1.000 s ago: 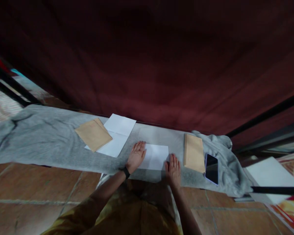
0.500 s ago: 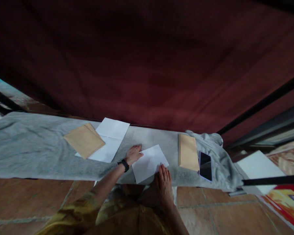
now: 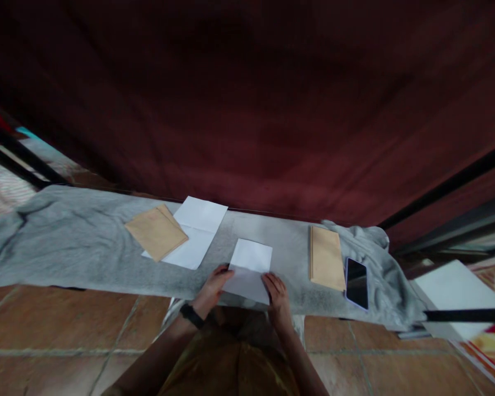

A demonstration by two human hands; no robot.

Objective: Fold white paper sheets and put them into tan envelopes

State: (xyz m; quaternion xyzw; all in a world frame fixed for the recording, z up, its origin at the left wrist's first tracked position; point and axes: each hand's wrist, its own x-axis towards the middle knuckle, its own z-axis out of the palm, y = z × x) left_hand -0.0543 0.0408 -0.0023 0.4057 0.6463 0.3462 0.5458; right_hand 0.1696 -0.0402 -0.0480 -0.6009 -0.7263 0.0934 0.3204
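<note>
A white sheet of paper (image 3: 251, 256) with a crease across it is in front of me, its near part tilted toward me. My left hand (image 3: 210, 290) pinches its left edge, thumb on top. On the opposite side my right hand (image 3: 277, 294) grips the right edge with curled fingers. Farther left, more creased white paper (image 3: 202, 214) lies partly beneath brown envelopes (image 3: 154, 231). To the right of my hands is a stack of brown envelopes (image 3: 326, 257).
A phone (image 3: 357, 283) lies beside the right-hand envelopes. Grey cloth (image 3: 86, 242) covers the long narrow surface, bunched at its right end. Dark red fabric (image 3: 247, 137) hangs behind it. A black bar (image 3: 466, 315) and a white board (image 3: 457, 291) are at the right, above the tiled floor (image 3: 379, 357).
The white sheet has turned and come nearer my body. My hands have gone from lying on it to gripping its two side edges. The whole view has shifted slightly.
</note>
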